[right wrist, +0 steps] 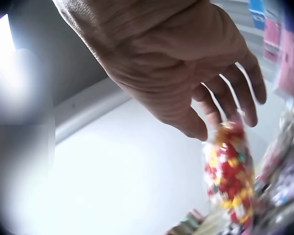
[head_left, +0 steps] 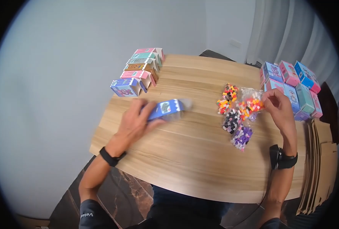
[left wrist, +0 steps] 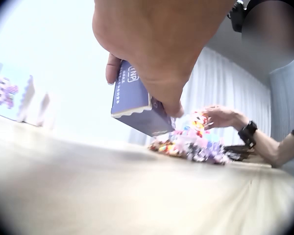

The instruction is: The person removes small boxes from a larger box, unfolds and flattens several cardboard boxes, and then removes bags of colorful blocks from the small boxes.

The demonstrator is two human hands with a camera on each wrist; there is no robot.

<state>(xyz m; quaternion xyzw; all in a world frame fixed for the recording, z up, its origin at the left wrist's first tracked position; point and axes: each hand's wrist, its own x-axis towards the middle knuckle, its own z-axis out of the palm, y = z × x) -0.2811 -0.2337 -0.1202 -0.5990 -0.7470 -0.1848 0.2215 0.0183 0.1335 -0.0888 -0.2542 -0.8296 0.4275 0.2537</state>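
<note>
My left hand grips a small blue cardboard box above the left-centre of the table. The end of the box toward the right looks blurred and pale in the head view. From the left wrist view the box is tilted, with thumb and fingers on opposite sides. My right hand pinches the top of a clear bag of red, yellow and white pieces. This bag hangs down from the fingertips in the right wrist view. Below and beside it lie several more bags, including one with black and white pieces and a purple one.
A row of open-ended boxes stands at the table's far left, beside the wall. Several printed boxes are grouped at the right edge. Flattened brown cardboard stands along the table's right side.
</note>
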